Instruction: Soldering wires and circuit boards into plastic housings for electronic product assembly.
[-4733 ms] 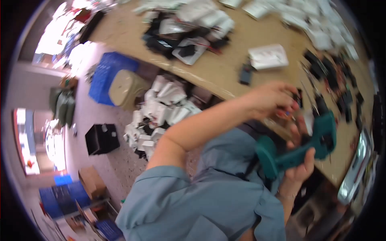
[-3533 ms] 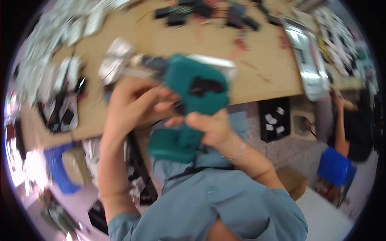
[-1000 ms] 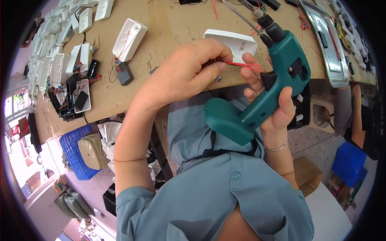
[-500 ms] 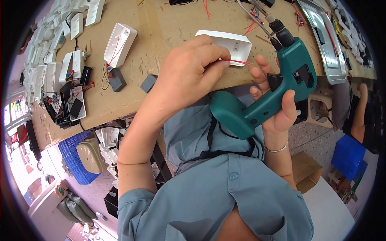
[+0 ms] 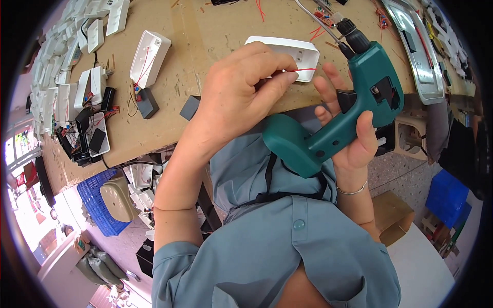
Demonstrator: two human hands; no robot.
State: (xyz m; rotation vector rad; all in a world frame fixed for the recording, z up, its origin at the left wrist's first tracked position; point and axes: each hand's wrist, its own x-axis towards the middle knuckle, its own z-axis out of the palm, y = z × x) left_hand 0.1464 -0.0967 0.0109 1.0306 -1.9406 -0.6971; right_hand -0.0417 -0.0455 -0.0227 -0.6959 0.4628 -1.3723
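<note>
Between the thumb and forefinger of my left hand [image 5: 239, 92] a thin red wire [image 5: 306, 69] is pinched, its free end pointing right. Just beyond these fingertips lies a white plastic housing [image 5: 308, 54], open side up, partly hidden by the hand. My right hand [image 5: 354, 143] cradles a green pistol-shaped soldering gun [image 5: 375, 77] by its handle, thumb on one side and fingers loosely curled on the other. The fingertips lie near its black trigger, and its metal tip points away over the bench. The gun's wide foot hangs over my lap.
A second white housing [image 5: 149, 59] with red wires lies left on the bench [image 5: 200, 36], near dark grey blocks [image 5: 149, 102]. White housings [image 5: 61, 61] are heaped far left. A metal tray [image 5: 418, 56] stands right. Below are a blue basket [image 5: 100, 203] and a cardboard box [image 5: 393, 218].
My hands keep their grips, and the view shifts slightly. The wire's end sits a little higher and further left. Another person's arm at the far right has gone from view.
</note>
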